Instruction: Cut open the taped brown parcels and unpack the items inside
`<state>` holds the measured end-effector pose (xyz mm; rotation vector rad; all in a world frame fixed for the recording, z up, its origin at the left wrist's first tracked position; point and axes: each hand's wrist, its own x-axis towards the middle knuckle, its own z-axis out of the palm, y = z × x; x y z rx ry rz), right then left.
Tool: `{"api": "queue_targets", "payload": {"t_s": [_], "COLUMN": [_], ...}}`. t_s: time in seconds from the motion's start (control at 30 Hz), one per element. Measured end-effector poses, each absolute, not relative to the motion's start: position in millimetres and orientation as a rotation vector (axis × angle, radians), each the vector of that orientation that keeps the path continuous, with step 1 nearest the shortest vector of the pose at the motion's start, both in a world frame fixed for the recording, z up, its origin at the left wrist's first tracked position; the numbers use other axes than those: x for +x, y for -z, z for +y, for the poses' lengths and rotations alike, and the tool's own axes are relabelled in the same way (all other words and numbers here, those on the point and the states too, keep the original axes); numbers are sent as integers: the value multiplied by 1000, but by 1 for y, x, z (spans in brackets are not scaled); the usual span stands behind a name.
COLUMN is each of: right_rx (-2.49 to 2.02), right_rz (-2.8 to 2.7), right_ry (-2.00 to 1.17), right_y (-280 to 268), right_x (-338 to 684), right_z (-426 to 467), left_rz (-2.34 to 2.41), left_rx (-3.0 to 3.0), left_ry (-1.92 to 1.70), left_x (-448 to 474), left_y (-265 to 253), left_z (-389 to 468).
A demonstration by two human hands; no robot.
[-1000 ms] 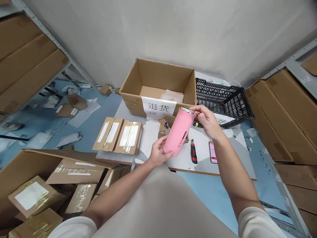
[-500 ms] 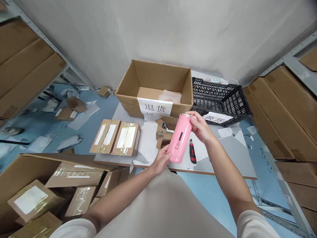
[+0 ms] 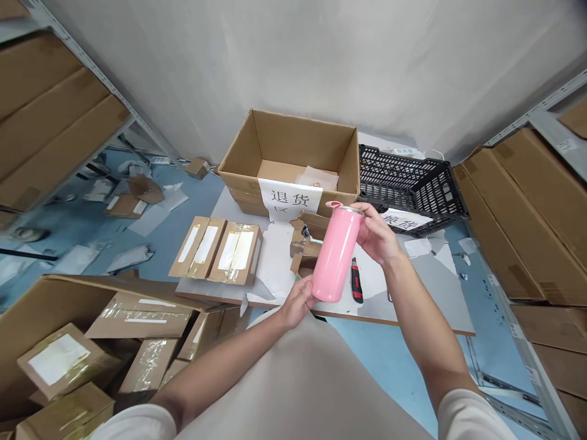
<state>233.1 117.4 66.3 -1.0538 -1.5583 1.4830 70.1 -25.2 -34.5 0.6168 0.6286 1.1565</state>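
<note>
A pink insulated bottle point(image 3: 337, 255) with a metal rim and a pink strap loop on top is held tilted over the front of the table. My left hand point(image 3: 299, 300) grips its lower end, and my right hand point(image 3: 375, 233) is wrapped round the upper end by the rim. The side facing me is plain pink. Behind the bottle lies a small opened cardboard box point(image 3: 298, 263), partly hidden. Just right of the bottle, a black and red utility knife point(image 3: 356, 281) rests on the table.
Two taped parcels point(image 3: 236, 253) stand on the table point(image 3: 426, 305) at left. At the back are a large labelled carton point(image 3: 243, 183) and a black crate point(image 3: 413, 183). A big box point(image 3: 68, 287) of parcels sits lower left. Shelves of cartons point(image 3: 532, 208) flank both sides.
The bottle has been turned about its length: the black lettering has gone out of sight and the strap loop now shows at the top. Both hands still hold it.
</note>
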Motion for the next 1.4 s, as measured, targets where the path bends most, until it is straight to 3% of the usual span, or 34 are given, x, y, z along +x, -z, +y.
{"api": "queue_targets", "payload": {"t_s": [0.37, 0.67, 0.83, 1.03, 1.4], "right_rx": [-1038, -1045, -1070, -1006, -1109], "right_rz": [-1296, -1433, -1618, -1480, -1414], "right_ry": [-1494, -1326, -1148, -1496, -1400], "right_y": [-54, -51, -51, -46, -36], "right_x": [228, 231, 240, 241, 237], "right_z": [118, 115, 113, 109, 108], "left_rz": [803, 982, 814, 676, 845], "left_rx": [564, 733, 578, 336, 264], "left_ry": [-1199, -1365, -1279, -1016, -946], "left_x": [73, 75, 71, 71, 72], "left_y": [35, 40, 40, 37, 45], "left_z": [-28, -30, -33, -35, -33]}}
